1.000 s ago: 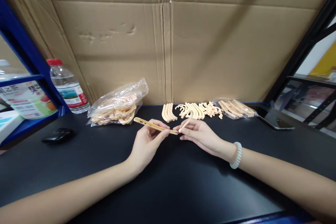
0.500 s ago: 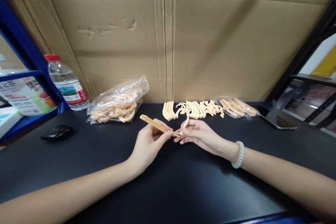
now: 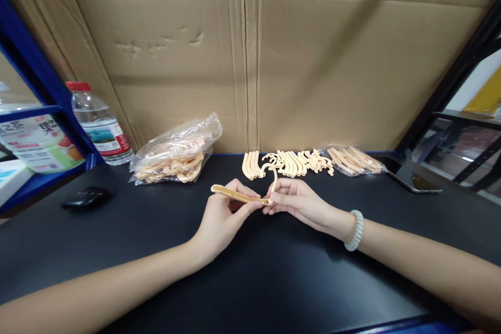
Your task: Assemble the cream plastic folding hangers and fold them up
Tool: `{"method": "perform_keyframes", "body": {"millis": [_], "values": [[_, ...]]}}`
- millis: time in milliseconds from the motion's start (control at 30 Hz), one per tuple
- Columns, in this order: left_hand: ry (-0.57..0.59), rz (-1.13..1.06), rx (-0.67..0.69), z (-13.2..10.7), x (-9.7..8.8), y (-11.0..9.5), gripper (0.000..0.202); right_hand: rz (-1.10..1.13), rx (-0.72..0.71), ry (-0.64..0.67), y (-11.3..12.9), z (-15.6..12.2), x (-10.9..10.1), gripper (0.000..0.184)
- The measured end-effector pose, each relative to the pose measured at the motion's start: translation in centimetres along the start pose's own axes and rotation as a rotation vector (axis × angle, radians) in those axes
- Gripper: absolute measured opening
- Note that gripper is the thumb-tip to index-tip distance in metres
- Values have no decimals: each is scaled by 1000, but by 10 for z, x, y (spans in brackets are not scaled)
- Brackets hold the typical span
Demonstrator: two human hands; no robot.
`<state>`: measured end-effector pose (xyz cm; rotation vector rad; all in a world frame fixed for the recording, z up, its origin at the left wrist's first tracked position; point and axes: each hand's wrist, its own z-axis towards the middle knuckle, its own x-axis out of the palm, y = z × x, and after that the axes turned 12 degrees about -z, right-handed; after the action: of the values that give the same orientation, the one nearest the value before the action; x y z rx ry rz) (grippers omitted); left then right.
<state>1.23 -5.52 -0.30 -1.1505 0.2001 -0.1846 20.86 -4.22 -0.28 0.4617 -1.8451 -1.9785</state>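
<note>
Change: the flat beige bar (image 3: 235,194) has dropped from a slant to nearly level, and the hook piece (image 3: 274,177) has swung upright at the bar's right end.
Backdrop: a creased cardboard sheet (image 3: 313,73) stands along the table's far edge.
Table: the black table (image 3: 274,282) carries everything.
Far edge, left: a clear bag of beige parts (image 3: 176,154), with a water bottle (image 3: 97,125) near the far left corner.
Far edge, middle: a row of loose beige parts (image 3: 287,163), with a smaller bag of parts (image 3: 354,160) just beside it on the right.
Left hand (image 3: 223,216): curled closed on the flat beige bar, thumb on top and fingers beneath, holding it just above the middle of the table.
Right hand (image 3: 299,201): fingertips pinched on the hook piece's lower stem, which meets the bar's right end. A pale bracelet (image 3: 355,230) sits on the wrist.
</note>
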Motion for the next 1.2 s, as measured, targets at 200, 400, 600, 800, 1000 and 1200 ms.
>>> {"method": "perform_keyframes", "body": {"millis": [200, 400, 600, 800, 1000, 1200], "values": [[-5, 18, -2, 0, 1, 0, 19, -26, -9, -8, -1, 0, 0, 27], [-6, 21, -6, 0, 1, -1, 20, -45, -22, -35, -1, -1, 3, 28], [-27, 6, -35, 0, 0, 0, 21, -84, -33, -89, -4, -1, 8, 29], [-78, -40, -129, -1, 3, -1, 24, -67, -21, -138, -5, -1, 12, 31], [-136, -83, -187, 2, 5, -2, 22, -17, -50, -141, -2, -1, 13, 27], [-131, -240, -227, 3, 8, -2, 28, -63, -57, -172, -2, 0, 16, 26]]}}
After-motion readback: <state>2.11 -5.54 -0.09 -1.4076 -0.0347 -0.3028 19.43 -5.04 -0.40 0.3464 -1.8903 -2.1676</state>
